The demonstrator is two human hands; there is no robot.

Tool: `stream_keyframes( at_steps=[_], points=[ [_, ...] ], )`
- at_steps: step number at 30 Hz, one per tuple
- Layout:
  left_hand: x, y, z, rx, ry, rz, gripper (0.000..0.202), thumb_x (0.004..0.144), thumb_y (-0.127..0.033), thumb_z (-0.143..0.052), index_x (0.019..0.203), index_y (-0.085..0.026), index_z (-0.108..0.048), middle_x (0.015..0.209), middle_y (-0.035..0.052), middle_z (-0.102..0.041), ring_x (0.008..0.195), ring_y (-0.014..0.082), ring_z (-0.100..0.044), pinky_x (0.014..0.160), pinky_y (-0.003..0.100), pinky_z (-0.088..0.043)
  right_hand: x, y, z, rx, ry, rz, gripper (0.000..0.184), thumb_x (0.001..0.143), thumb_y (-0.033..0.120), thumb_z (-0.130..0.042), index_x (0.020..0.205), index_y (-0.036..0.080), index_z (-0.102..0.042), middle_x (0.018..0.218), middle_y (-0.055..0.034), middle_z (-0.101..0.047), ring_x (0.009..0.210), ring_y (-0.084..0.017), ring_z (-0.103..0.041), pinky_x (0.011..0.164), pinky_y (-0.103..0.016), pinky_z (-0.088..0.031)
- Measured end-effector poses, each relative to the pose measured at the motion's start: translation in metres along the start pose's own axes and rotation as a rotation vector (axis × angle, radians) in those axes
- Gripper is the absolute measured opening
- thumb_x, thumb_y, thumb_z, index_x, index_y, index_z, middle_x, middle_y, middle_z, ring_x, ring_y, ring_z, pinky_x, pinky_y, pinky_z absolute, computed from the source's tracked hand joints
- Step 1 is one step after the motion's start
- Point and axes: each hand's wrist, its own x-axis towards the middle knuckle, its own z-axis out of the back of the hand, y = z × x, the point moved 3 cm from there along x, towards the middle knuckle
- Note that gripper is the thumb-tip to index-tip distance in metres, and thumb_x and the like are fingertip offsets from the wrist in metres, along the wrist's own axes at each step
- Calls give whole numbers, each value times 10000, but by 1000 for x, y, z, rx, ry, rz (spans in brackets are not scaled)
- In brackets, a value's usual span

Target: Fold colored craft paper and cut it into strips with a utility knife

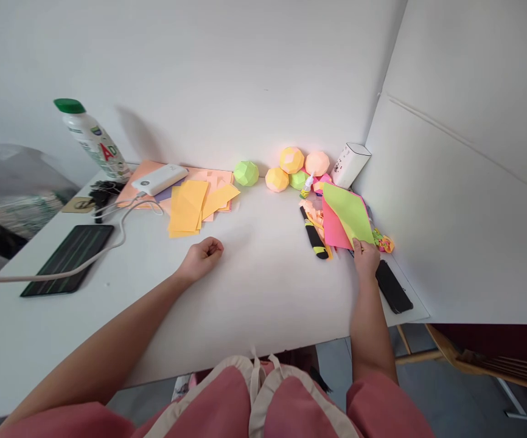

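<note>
My right hand (pixel 366 258) pinches the near corner of a lime green paper sheet (pixel 350 213), lifting it off a pink sheet (pixel 333 230) at the right of the white table (pixel 263 286). My left hand (pixel 204 255) rests on the table in a loose fist with nothing visible in it. A stack of yellow and orange papers (pixel 190 204) lies beyond the left hand. Several folded paper balls (pixel 291 164) in green, yellow and peach sit by the back wall.
A black phone (pixel 394 286) lies beside my right wrist. A black and yellow cutter (pixel 314 238) and small glue bottle (pixel 307 185) sit left of the sheets. A white box (pixel 350 164), power bank (pixel 159 179), green-capped bottle (pixel 92 140) and dark tablet (pixel 69 258) are around.
</note>
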Motion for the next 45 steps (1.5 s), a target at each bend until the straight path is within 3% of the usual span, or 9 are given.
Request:
stream_keyframes(
  at_steps=[6, 13, 16, 18, 21, 26, 32, 40, 45],
  points=[
    [-1, 1, -1, 34, 16, -21, 202, 678, -389, -540, 776, -212, -538, 605, -41, -481, 549, 118, -435, 534, 246, -368, 1, 4, 13, 61, -237, -106, 474, 907, 504, -351, 511, 251, -293, 508, -6, -383, 542, -150, -339, 549, -304, -309],
    [0, 2, 1, 68, 0, -20, 194, 728, -389, -517, 805, -212, -528, 620, -36, -483, 559, 129, -465, 538, 256, -398, 6, 41, 62, 251, -529, -193, 493, 920, 584, -320, 554, 259, -264, 635, -58, -464, 737, -212, -518, 693, -380, -441],
    [-11, -2, -10, 85, -13, -37, 313, 757, -407, -529, 991, -200, -537, 762, 2, -569, 658, 161, -549, 603, 295, -471, -16, 86, 83, 821, -652, -358, 455, 866, 589, -494, 597, 234, -399, 640, -28, -508, 787, -223, -571, 734, -390, -484],
    [-27, -12, -25, 118, -33, -186, 539, 767, -420, -566, 1236, -182, -446, 1076, 98, -592, 895, 215, -605, 734, 361, -523, -40, 126, 90, 937, -574, -369, 426, 920, 578, -391, 724, 217, -499, 656, -13, -568, 713, -198, -605, 675, -381, -514],
    [-60, -31, -46, 283, -123, -586, 809, 823, -373, -604, 1472, -160, -171, 1426, 229, -369, 1319, 332, -396, 980, 515, -438, -83, 175, 82, 1260, -234, -442, 350, 889, 513, -496, 970, 196, -621, 870, -51, -694, 859, -198, -666, 773, -385, -540],
    [-91, -46, -43, 457, -283, -967, 829, 855, -169, -582, 1525, -206, -96, 1510, 237, -301, 1416, 375, -255, 1041, 602, -346, -159, 184, 46, 1606, 153, -862, 302, 812, 458, -635, 939, 185, -661, 946, -80, -725, 950, -204, -666, 781, -334, -544],
    [-83, -46, -25, 423, -19, -1044, 649, 849, -30, -470, 1437, -278, -356, 1214, 108, -636, 1265, 275, -489, 979, 483, -441, -205, 146, 52, 1369, 263, -946, 318, 763, 488, -691, 690, 188, -614, 752, -62, -703, 721, -192, -655, 647, -303, -520],
    [-89, -39, -46, 598, 448, -1020, 511, 927, -120, -407, 1422, -245, -414, 1469, 81, -464, 1366, 270, -394, 1109, 480, -306, -196, 139, 68, 1029, 475, -811, 401, 773, 531, -670, 600, 192, -544, 574, 14, -545, 551, -141, -499, 486, -265, -413],
    [-72, -22, -49, 501, 624, -862, 494, 958, -204, -381, 1445, -286, -395, 1472, 51, -462, 1382, 230, -384, 1163, 470, -237, -159, 113, 64, 1000, 454, -470, 364, 899, 505, -510, 1018, 193, -655, 1003, -79, -657, 943, -227, -620, 759, -345, -543]
  ],
)
